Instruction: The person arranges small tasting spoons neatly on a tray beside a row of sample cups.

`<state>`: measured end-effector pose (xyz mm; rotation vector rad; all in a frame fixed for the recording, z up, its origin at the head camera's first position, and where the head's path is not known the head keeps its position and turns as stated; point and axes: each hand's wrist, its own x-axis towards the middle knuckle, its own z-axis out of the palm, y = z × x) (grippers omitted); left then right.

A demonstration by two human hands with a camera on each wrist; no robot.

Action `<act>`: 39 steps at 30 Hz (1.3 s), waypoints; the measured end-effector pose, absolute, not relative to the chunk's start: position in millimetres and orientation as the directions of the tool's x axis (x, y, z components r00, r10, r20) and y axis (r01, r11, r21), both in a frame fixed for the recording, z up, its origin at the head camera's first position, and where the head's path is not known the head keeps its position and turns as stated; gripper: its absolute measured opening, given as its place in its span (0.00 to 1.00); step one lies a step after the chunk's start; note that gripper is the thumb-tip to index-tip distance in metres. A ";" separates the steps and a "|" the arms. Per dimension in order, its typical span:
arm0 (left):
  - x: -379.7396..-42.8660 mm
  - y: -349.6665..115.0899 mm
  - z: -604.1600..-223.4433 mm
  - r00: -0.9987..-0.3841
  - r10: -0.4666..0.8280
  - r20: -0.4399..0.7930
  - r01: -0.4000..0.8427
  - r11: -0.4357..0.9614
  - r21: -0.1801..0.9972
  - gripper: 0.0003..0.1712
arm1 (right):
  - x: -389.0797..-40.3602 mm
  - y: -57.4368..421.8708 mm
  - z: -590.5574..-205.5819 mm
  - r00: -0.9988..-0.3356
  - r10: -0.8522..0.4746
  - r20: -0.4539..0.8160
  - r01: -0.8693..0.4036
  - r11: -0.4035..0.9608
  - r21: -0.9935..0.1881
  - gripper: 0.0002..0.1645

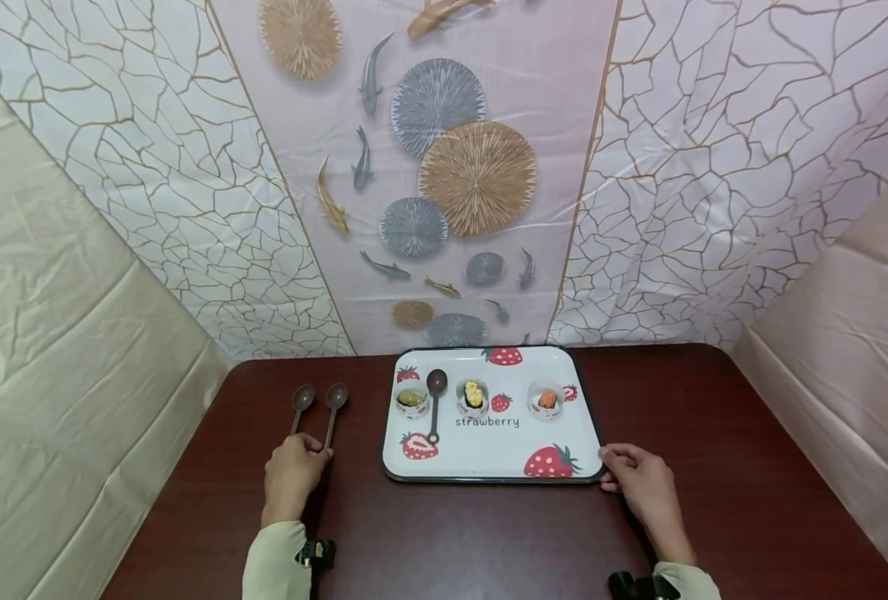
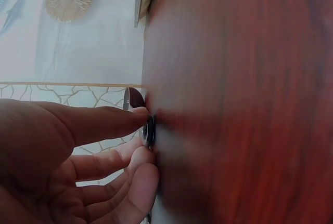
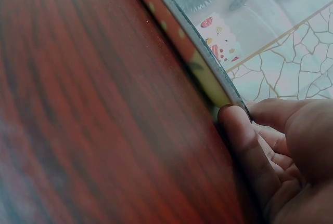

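1. Spoon position: the inner spoon (image 1: 336,395) and outer spoon (image 1: 303,397) lie side by side on the table (image 1: 451,533), left of the tray (image 1: 481,462), bowls pointing away from the person.
2. Left hand (image 1: 294,471): pinches the handle end of the inner spoon. Whether it also touches the outer spoon cannot be told.
3. Spoon handling: probably light, stiff and smooth; the slim handle may twist. Take hold at the ringed end.
4. Right hand (image 1: 645,482): grips the tray rim at its near right corner. The tray extends leftward, between the hands.
5. Tray handling: probably rigid and slick. Hold by the rim; keep level, since the left cup (image 1: 411,409), middle cup (image 1: 473,412), right cup (image 1: 546,413) and tray spoon (image 1: 436,382) could slide.
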<state>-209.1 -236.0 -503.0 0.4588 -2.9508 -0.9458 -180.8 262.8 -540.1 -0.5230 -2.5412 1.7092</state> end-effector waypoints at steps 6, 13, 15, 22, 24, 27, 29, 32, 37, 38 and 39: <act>-210.2 -236.2 -503.4 -0.952 -0.288 -0.107 -0.296 0.764 0.573 0.11 | -180.5 262.7 -540.0 -0.943 0.296 -0.151 0.253 0.345 -0.904 0.23; -210.2 -235.0 -504.1 -0.951 -0.281 -0.131 -0.303 0.749 0.589 0.12 | -180.3 263.0 -539.2 -0.946 0.290 -0.146 0.246 0.348 -0.905 0.24; -209.2 -236.0 -505.2 -0.950 -0.280 -0.134 -0.303 0.737 0.604 0.12 | -180.2 262.8 -539.5 -0.945 0.290 -0.149 0.249 0.349 -0.903 0.24; -204.0 -238.9 -510.1 -0.946 -0.283 -0.157 -0.302 0.600 0.741 0.12 | -179.9 261.9 -540.0 -0.942 0.302 -0.148 0.256 0.357 -0.899 0.22; -203.4 -237.9 -510.6 -0.946 -0.274 -0.171 -0.296 0.521 0.800 0.13 | -178.9 262.1 -539.5 -0.942 0.304 -0.145 0.254 0.359 -0.898 0.22; -203.2 -235.4 -511.7 -0.940 -0.272 -0.205 -0.299 0.370 0.879 0.15 | -178.0 262.7 -538.3 -0.945 0.295 -0.144 0.249 0.360 -0.899 0.23; -204.0 -233.7 -511.9 -0.935 -0.275 -0.222 -0.298 0.274 0.914 0.16 | -177.5 263.0 -537.7 -0.947 0.289 -0.143 0.245 0.356 -0.902 0.23; -205.2 -231.6 -511.3 -0.930 -0.273 -0.247 -0.296 0.156 0.942 0.18 | -177.6 263.0 -537.2 -0.948 0.287 -0.141 0.242 0.356 -0.903 0.24; -205.7 -230.5 -511.9 -0.923 -0.246 -0.297 -0.324 0.077 0.943 0.20 | -178.8 262.4 -538.0 -0.948 0.287 -0.134 0.237 0.359 -0.903 0.24; -205.7 -230.5 -512.3 -0.922 -0.237 -0.305 -0.330 0.070 0.942 0.20 | -179.2 262.4 -538.2 -0.948 0.288 -0.134 0.237 0.359 -0.903 0.24; -205.9 -230.4 -512.9 -0.922 -0.227 -0.314 -0.335 0.064 0.940 0.21 | -179.4 262.3 -538.1 -0.948 0.289 -0.133 0.236 0.361 -0.902 0.23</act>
